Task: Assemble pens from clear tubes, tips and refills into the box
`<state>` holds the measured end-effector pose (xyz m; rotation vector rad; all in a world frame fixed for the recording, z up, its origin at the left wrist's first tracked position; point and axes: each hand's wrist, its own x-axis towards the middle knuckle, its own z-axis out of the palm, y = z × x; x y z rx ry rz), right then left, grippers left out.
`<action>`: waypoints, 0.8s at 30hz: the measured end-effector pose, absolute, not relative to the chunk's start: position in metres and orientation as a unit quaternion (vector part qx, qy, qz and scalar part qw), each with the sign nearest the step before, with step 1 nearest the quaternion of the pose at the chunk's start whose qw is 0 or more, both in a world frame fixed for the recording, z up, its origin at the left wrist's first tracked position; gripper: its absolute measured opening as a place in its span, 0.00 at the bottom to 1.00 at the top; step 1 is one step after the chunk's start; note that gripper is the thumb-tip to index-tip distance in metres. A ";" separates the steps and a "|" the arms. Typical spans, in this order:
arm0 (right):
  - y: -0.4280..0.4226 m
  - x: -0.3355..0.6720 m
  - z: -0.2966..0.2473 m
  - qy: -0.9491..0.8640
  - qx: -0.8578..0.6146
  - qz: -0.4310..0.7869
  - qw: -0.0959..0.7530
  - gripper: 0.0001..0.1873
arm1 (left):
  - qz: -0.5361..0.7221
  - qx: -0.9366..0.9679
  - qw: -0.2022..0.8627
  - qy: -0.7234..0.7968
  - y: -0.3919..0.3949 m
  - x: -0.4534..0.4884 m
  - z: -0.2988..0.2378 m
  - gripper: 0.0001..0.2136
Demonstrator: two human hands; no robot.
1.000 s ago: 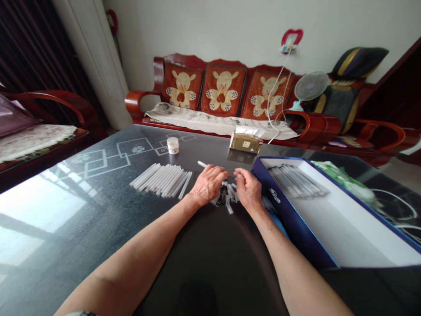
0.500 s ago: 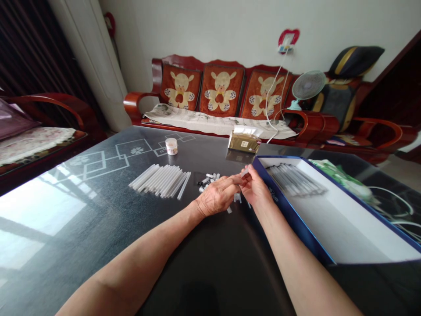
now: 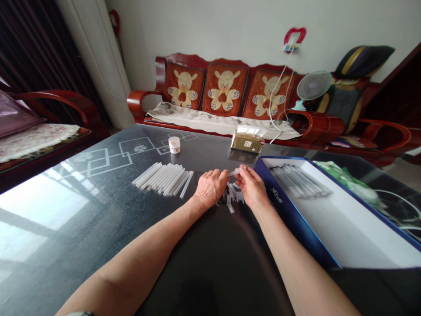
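Note:
My left hand [image 3: 210, 188] and my right hand [image 3: 251, 188] meet over a small heap of short white and black pieces [image 3: 231, 196] on the dark glass table [image 3: 98, 210]. Both hands pinch one thin white tube [image 3: 234, 172] between their fingertips, just above the heap. A row of long white tubes [image 3: 163, 179] lies flat to the left of my left hand. To the right stands an open blue box [image 3: 296, 219] with a bundle of assembled tubes [image 3: 300, 180] in its far end.
A small white jar [image 3: 174, 145] and a gold foil packet [image 3: 247, 141] sit farther back on the table. Green plastic and a white cable [image 3: 378, 193] lie beyond the box. A red wooden sofa [image 3: 223, 96] with a fan [image 3: 314, 85] lines the wall.
A second ago both hands lay low on the heap. They then rose toward the box, and now sit back over the heap with the thin tube pinched between them.

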<state>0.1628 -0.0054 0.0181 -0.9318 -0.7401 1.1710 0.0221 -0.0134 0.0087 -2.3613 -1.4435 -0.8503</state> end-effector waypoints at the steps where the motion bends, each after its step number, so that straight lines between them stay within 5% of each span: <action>1: -0.006 0.160 0.018 -0.331 -0.410 0.530 0.665 0.21 | -0.296 -0.807 0.110 -0.499 -0.014 0.023 0.009 0.15; 15: -0.011 0.146 0.014 -0.344 -0.360 0.513 0.700 0.15 | -0.345 -0.780 -0.118 -0.509 -0.019 0.031 0.025 0.12; 24: 0.002 0.176 0.019 -0.325 -0.347 0.465 0.747 0.16 | -0.311 -0.548 -0.657 -0.413 -0.012 0.029 0.032 0.15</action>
